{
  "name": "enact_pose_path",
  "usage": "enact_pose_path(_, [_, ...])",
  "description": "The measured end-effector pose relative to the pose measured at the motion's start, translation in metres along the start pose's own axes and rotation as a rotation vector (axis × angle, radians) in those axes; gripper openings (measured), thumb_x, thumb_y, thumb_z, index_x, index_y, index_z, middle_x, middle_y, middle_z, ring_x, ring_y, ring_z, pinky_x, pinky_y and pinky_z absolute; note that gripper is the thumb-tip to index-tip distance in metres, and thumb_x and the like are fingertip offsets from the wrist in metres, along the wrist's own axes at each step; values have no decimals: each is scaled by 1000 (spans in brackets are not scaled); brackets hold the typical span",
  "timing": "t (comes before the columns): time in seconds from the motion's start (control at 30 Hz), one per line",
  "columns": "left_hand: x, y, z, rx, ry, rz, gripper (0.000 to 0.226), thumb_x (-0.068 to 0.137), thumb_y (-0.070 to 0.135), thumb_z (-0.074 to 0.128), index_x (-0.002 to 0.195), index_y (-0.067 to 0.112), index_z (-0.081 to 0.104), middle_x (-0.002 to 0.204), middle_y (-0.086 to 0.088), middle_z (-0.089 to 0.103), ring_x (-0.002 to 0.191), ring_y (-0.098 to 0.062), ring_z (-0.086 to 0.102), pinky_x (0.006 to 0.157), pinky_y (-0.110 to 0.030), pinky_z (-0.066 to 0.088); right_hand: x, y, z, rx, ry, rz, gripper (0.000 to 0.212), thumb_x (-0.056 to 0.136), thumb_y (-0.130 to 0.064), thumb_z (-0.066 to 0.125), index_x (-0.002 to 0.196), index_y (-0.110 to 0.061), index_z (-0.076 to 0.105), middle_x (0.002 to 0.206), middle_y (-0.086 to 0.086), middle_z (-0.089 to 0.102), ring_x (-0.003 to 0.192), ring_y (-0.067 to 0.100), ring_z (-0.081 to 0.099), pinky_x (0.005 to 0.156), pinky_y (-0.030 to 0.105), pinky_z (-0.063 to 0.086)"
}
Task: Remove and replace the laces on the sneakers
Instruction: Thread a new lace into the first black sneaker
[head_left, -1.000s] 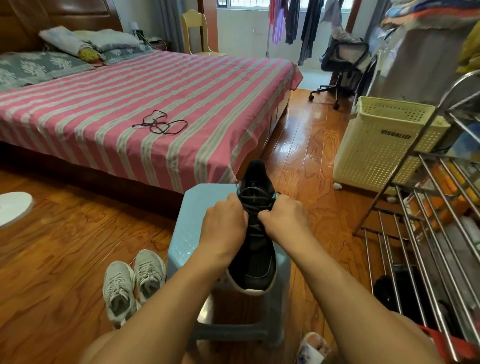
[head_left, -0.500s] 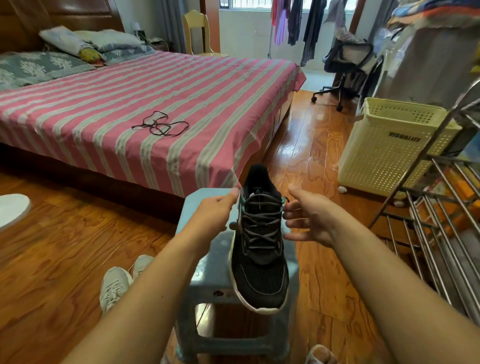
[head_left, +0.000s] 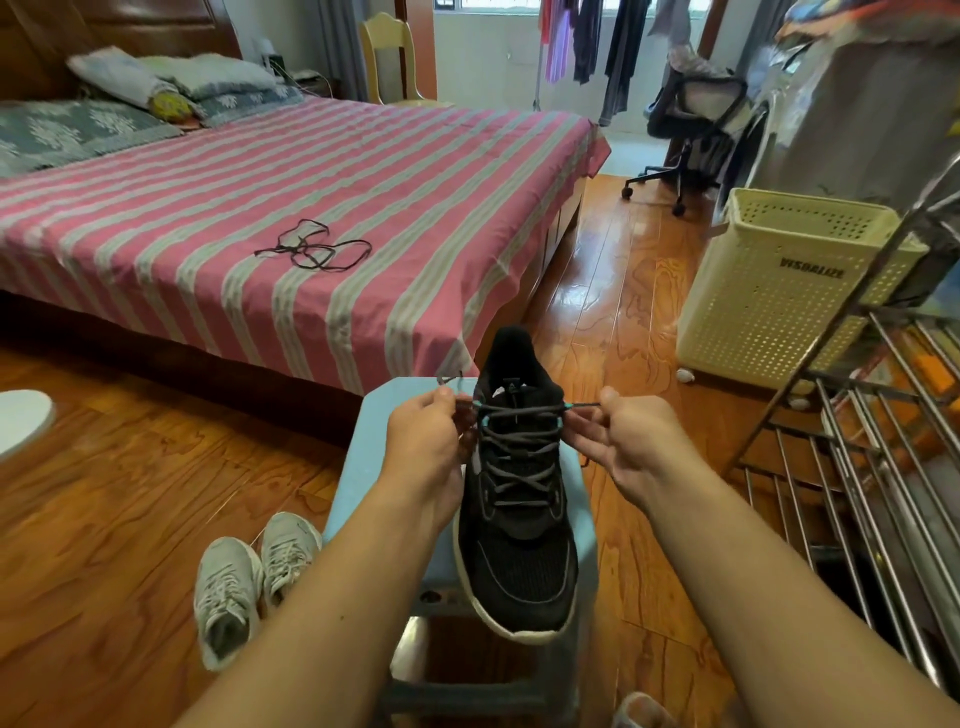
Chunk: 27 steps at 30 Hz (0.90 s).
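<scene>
A black sneaker (head_left: 519, 551) with a white sole stands on a light blue plastic stool (head_left: 358, 467), toe towards me. Its grey lace (head_left: 514, 457) is threaded across the eyelets. My left hand (head_left: 426, 436) pinches the lace's left end at the top eyelet. On the other side my right hand (head_left: 631, 441) pinches the right end, which runs taut from the eyelet. A loose dark lace (head_left: 317, 252) lies tangled on the striped bed.
A pair of grey sneakers (head_left: 249, 577) sits on the wooden floor left of the stool. The pink striped bed (head_left: 415, 208) is just behind it. A cream laundry basket (head_left: 769, 291) and a metal rack (head_left: 857, 457) stand to the right. An office chair (head_left: 685, 130) is farther back.
Both hands came off the middle of the laces, opened wide to the sides, and now each pinches a lace end at the top eyelets. The view has shifted a little.
</scene>
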<state>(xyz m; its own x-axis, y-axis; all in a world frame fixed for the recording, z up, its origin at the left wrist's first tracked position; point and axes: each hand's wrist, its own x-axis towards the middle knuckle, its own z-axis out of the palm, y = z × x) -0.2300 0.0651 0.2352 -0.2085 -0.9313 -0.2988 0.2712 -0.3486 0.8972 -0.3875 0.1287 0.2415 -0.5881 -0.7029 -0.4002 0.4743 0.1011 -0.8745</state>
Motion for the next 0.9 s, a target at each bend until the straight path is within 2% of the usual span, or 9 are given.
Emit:
enact_pose_path(0.13, [-2,13,3,192,-83,122,16,107,14,48,96,20,58,87,0,67,81,-12,62,55,-22,49,-1,-6,6,-238,16,-289,4,99,-6,55,100,-7,59,103,20,69,84,22,67,74,35,60])
enact_pose_path(0.23, [-4,24,9,342,-196,159,23,98,6,56,96,27,66,79,6,67,70,-2,64,48,-14,49,-3,-14,16,-237,-109,-430,28,93,-2,62,119,-12,58,106,12,73,90,16,69,82,29,56])
enact_pose_path(0.4, [-7,56,19,790,-515,251,16,97,20,62,105,25,75,101,2,78,98,-12,73,93,-35,57,-18,-42,45,-525,-411,-623,28,98,-3,57,121,-16,66,109,-2,75,102,5,70,84,21,57])
enact_pose_path(0.47, [-7,73,25,850,-549,291,17,97,13,56,104,17,71,99,-1,74,94,-12,70,91,-35,57,-20,-58,58,-741,-508,-727,27,101,-10,55,124,-15,68,113,-6,73,100,3,69,86,20,56])
enact_pose_path(0.53, [-8,83,25,780,-557,271,17,100,10,52,93,6,67,88,-7,65,86,-18,60,90,-44,51,-24,-71,63,-903,-538,-783,25,105,-24,50,121,-17,68,107,-7,70,91,8,69,74,18,56])
enact_pose_path(0.63, [-11,83,13,708,-569,226,26,104,20,56,87,3,67,88,-11,60,91,-22,56,94,-43,44,-21,-79,50,-1213,-447,-926,33,107,-38,43,97,-17,67,84,-3,67,78,17,63,68,38,50])
enact_pose_path(0.77, [-18,75,-4,556,-558,149,25,103,29,58,94,18,79,89,-4,62,98,-16,62,106,-42,37,-28,-80,12,-1420,-179,-988,25,102,-36,52,94,-22,71,73,-14,60,67,3,55,59,28,39])
enact_pose_path(0.8, [-18,73,-7,538,-566,148,24,103,28,57,96,22,80,90,-1,65,101,-15,64,107,-42,36,-31,-79,4,-1383,-184,-933,18,101,-32,56,97,-25,73,71,-18,57,64,-1,53,59,24,37])
enact_pose_path(0.9, [-18,65,-16,516,-628,181,19,98,15,63,94,21,81,97,0,74,108,-14,67,103,-35,42,-42,-61,-2,-1176,-474,-597,17,97,-24,64,110,-31,72,75,-14,63,60,-1,58,55,20,45])
